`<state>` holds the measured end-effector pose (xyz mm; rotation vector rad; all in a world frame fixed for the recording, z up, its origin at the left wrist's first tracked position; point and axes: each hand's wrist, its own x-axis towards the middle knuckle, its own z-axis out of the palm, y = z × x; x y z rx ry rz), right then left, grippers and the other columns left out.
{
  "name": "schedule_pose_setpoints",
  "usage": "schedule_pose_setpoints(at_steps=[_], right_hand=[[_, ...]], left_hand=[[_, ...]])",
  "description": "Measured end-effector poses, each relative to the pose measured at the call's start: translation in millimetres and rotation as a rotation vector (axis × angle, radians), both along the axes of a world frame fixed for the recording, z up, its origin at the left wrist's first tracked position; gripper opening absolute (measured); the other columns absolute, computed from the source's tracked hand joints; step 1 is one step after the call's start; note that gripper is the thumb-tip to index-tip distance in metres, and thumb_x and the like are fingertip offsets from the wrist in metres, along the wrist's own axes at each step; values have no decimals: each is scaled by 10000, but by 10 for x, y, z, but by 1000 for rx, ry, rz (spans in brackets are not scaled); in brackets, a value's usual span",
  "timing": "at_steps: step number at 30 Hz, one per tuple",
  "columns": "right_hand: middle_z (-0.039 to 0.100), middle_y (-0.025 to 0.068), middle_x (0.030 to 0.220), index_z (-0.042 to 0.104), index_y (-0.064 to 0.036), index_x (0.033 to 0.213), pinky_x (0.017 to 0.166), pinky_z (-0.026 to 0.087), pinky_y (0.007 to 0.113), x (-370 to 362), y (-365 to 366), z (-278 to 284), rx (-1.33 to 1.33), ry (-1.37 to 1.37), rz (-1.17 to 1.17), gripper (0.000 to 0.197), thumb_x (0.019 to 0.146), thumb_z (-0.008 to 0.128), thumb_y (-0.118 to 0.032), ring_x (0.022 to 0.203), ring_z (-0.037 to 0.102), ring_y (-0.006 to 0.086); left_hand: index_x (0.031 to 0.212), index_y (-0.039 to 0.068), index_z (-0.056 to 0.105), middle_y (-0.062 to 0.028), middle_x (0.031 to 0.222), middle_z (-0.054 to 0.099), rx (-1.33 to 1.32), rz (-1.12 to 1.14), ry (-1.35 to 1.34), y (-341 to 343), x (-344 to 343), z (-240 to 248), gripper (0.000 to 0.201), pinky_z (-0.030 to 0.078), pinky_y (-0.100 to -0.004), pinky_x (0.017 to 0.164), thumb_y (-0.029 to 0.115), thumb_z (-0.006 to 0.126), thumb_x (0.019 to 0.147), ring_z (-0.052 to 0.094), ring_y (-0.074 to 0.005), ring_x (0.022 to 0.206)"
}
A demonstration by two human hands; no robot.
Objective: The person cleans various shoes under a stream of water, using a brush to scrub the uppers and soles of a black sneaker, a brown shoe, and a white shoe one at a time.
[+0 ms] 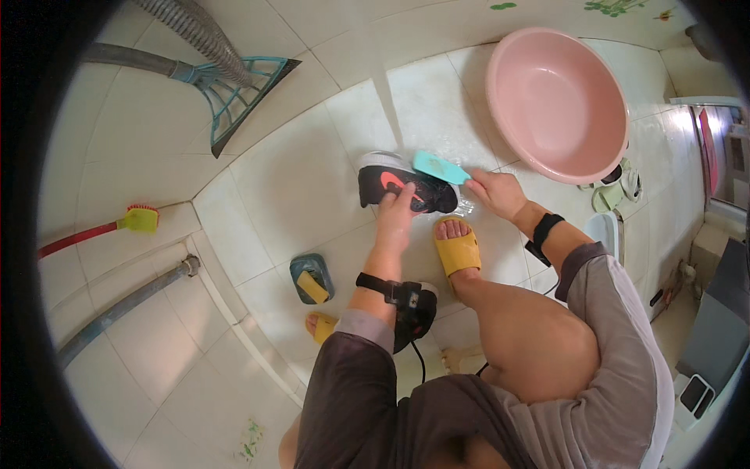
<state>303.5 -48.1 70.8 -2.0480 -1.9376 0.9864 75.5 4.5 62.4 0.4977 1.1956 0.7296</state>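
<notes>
A black sneaker [373,186] with a white sole and an orange-red mark lies on its side on the wet tiled floor. My left hand [394,207] grips it from the near side, thumb and fingers pressed to the upper. In my right hand [498,193] is the handle end of a turquoise scrub brush [439,167]. Its head lies over the sneaker's right part, against the sole edge, with the bristles hidden underneath. Suds and water show beside the toe. Partly behind my left wrist stands another dark shoe [418,316].
A big pink basin [558,105] stands at the far right, with pale green shoes [613,191] beside it. To the left sits a dark soap dish [303,266] with a yellow bar of soap [314,287]. A squeegee [242,94] and a red-handled brush [139,220] are along the left wall.
</notes>
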Motion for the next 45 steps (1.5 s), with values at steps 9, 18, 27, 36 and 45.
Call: schedule_pose_setpoints(at_steps=[9,18,27,36,45], right_hand=[[661,122,841,620,-164,1079,680,517,450,43,20,-64,90,100,27,277,927,512,-369,775,633,350],[661,120,914,616,-161,1039,696,511,453,-49,169,-68,222,29,145,279,934,490,-387,814,630,350],[662,142,973,605,-187,1143,738,510,453,-221,211,118,-9,-11,133,326,949,454,-402,882,632,345],[658,133,955,613,-159,1115,748,507,455,-223,314,69,105,67,77,306,931,484,-366,878,625,348],[663,157,949,604,-163,1155,784,495,453,-451,435,254,-103,40,55,363,958,417,-403,897,630,359]], left_hand=[[978,-77,549,-139,1007,606,-35,-177,180,-93,-69,-282,351,566,-370,782,265,608,927,632,-218,861],[874,-60,584,-106,895,640,20,-311,353,-153,-88,-296,423,483,-292,663,359,626,907,595,-149,753],[813,-55,574,-142,686,589,218,-458,666,-153,-153,-335,490,446,-352,636,427,607,895,554,-215,664],[928,-72,596,-229,904,642,121,-627,643,-123,-11,-120,617,464,-383,785,542,542,894,612,-305,839],[1070,72,578,-213,952,606,428,-783,719,-88,-50,-87,381,459,-416,815,414,484,931,586,-352,900]])
